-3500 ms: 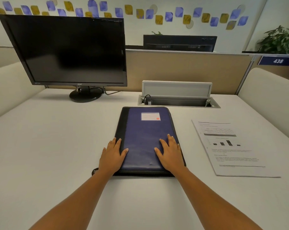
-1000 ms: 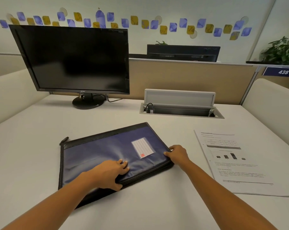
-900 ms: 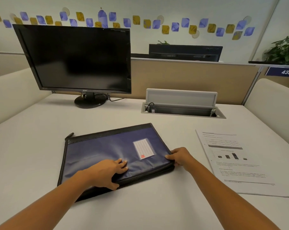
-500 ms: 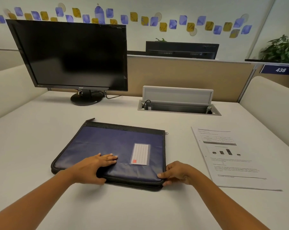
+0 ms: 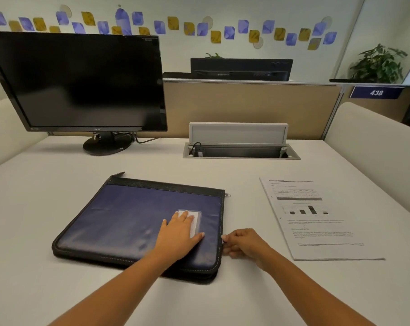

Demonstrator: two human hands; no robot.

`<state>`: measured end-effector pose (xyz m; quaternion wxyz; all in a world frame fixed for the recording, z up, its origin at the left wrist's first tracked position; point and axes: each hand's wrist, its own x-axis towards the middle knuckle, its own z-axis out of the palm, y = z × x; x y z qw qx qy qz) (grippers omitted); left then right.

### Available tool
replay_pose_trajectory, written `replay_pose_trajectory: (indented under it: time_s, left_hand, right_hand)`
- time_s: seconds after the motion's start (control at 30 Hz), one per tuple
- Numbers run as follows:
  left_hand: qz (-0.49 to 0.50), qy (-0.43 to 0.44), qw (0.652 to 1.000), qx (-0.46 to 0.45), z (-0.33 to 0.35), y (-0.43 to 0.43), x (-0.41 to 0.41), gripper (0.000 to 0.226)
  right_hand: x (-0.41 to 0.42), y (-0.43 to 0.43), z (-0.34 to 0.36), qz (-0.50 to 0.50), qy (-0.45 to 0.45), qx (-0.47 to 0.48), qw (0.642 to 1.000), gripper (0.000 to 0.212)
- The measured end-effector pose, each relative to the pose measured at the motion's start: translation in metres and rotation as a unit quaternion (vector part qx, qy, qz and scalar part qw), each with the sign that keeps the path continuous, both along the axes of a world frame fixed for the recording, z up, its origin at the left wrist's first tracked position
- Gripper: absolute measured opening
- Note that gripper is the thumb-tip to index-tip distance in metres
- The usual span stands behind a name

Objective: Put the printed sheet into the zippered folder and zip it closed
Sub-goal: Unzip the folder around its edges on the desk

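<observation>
The zippered folder (image 5: 131,220), navy with black edging, lies flat and closed on the white desk (image 5: 46,184), its long side across my view. My left hand (image 5: 179,234) presses flat on its cover, over the white label pocket. My right hand (image 5: 244,243) is at the folder's right edge, fingers curled and pinching something small at the zipper line, apparently the pull. A second metal pull (image 5: 227,195) sticks out at the far right corner. The printed sheet (image 5: 317,217), with a table and bar chart, lies flat to the right.
A black monitor (image 5: 81,83) stands at the back left. An open cable tray (image 5: 240,151) with a raised lid is sunk into the desk behind the folder. A tan partition and cream side panels enclose the desk.
The folder was turned from lengthwise to crosswise. My left hand slid right onto the label. My right hand moved from the near right corner up along the right edge.
</observation>
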<state>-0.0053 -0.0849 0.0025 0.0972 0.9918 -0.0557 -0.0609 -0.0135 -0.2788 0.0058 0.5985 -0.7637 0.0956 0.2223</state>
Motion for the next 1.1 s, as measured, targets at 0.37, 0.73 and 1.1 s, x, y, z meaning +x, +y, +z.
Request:
replay_pose_trajectory:
  time_s: [0.37, 0.73, 1.1]
  left_hand:
    - [0.05, 0.067, 0.996, 0.037, 0.001, -0.056, 0.022, 0.102]
    - [0.011, -0.016, 0.999, 0.046, -0.03, -0.052, 0.026, 0.089]
    - [0.011, -0.028, 0.998, 0.047, -0.033, -0.052, 0.026, 0.089]
  right_hand:
    - [0.055, 0.001, -0.006, -0.094, -0.191, -0.167, 0.963, 0.019]
    - [0.111, 0.008, -0.015, -0.056, -0.24, -0.258, 0.934, 0.037]
    - [0.119, 0.022, -0.024, -0.132, -0.265, -0.246, 0.923, 0.015]
